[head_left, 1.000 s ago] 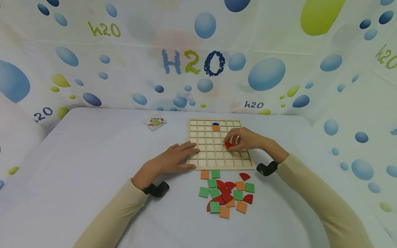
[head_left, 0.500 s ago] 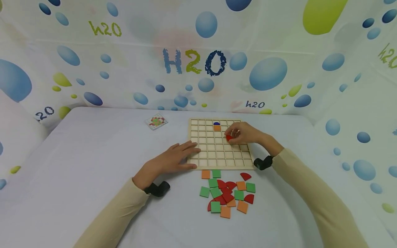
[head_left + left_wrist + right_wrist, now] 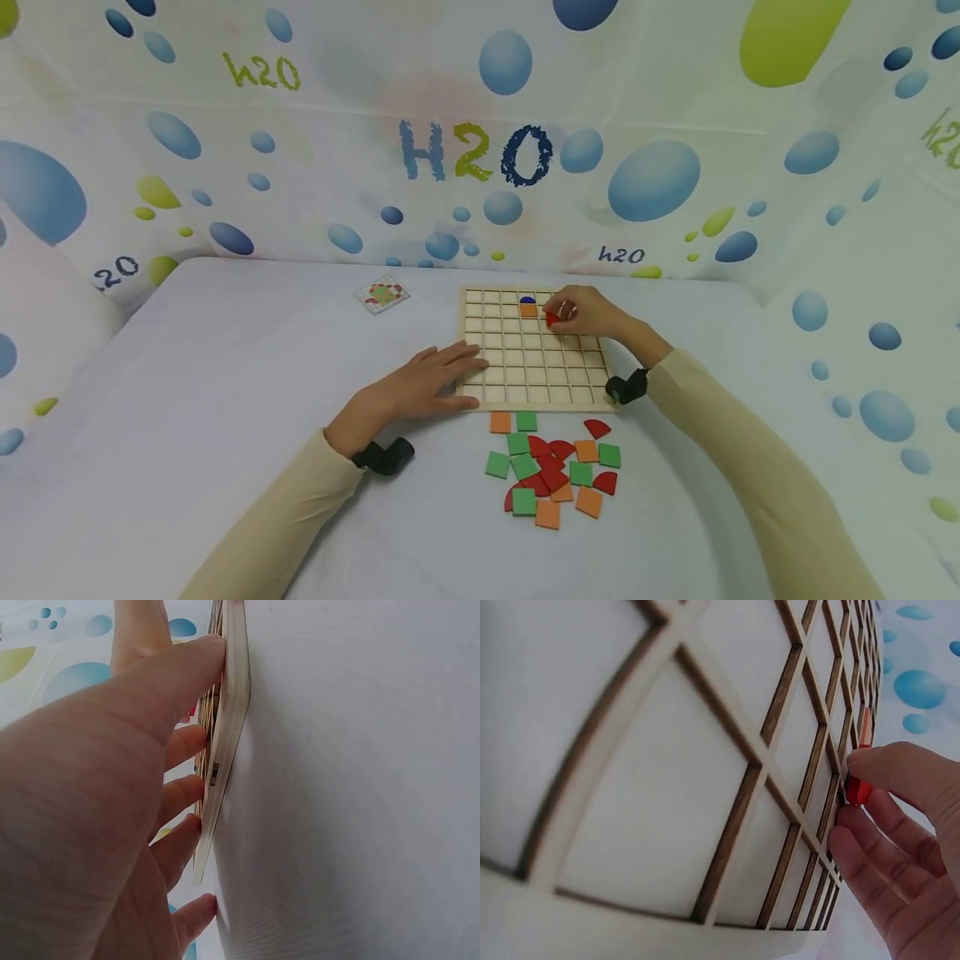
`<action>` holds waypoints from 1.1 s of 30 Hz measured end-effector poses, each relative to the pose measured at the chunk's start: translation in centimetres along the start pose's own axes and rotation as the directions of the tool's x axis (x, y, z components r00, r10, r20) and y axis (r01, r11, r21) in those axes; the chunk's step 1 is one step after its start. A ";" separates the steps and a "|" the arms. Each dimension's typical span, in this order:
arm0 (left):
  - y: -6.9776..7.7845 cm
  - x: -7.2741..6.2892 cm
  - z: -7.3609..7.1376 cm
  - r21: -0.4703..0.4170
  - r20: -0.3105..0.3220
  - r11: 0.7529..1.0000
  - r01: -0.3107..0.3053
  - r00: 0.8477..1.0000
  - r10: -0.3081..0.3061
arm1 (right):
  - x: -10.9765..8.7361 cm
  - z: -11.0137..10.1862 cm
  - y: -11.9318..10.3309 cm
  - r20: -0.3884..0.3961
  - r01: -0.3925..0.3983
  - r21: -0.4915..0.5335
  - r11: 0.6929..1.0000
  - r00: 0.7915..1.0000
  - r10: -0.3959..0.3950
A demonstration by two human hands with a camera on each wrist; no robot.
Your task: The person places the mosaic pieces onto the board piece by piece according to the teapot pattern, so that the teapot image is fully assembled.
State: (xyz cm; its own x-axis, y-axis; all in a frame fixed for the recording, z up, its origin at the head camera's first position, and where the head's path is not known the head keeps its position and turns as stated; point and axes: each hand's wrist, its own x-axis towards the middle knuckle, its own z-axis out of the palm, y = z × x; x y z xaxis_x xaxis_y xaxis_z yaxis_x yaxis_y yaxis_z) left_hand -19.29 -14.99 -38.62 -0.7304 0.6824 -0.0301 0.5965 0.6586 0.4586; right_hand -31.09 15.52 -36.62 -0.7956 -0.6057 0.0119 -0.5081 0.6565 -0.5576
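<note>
A wooden grid board (image 3: 510, 400) lies on the white-covered table. My left hand (image 3: 420, 385) rests on the board's left edge with its fingers spread; in the left wrist view the thumb (image 3: 187, 667) touches the frame. Between thumb and fingers my right hand (image 3: 588, 312) pinches a red quarter-circle tile (image 3: 552, 319), low over the board's upper right squares. The right wrist view shows that red tile (image 3: 859, 789) held near the grid lines. An orange square tile (image 3: 528, 310) sits in the grid to the left of it, with a dark blue rounded tile (image 3: 528, 300) just behind.
In front of the board lies a loose pile of green square tiles (image 3: 524, 502), orange square tiles (image 3: 547, 514) and red quarter-circle tiles (image 3: 605, 482). A small pattern card (image 3: 382, 294) lies at the back left. Behind the table hangs a printed cloth (image 3: 330, 150).
My right hand has moved away from me across the board with the red tile, from the middle rows to beside the orange tile. The left hand has stayed on the board's edge.
</note>
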 end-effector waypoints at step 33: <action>0.1 0.1 -0.3 -0.016 0.006 1.000 0.002 1.000 -0.002 | 1.3 0.3 -0.2 -0.033 -0.158 0.012 0.987 0.987 0.158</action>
State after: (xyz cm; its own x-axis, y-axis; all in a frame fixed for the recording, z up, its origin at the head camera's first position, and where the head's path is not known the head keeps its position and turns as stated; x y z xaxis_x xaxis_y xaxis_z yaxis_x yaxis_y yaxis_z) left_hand -19.40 -14.91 -38.30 -0.7295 0.6830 -0.0368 0.5895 0.6551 0.4725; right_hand -31.91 14.49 -36.77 -0.8765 -0.4789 -0.0495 -0.3718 0.7385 -0.5625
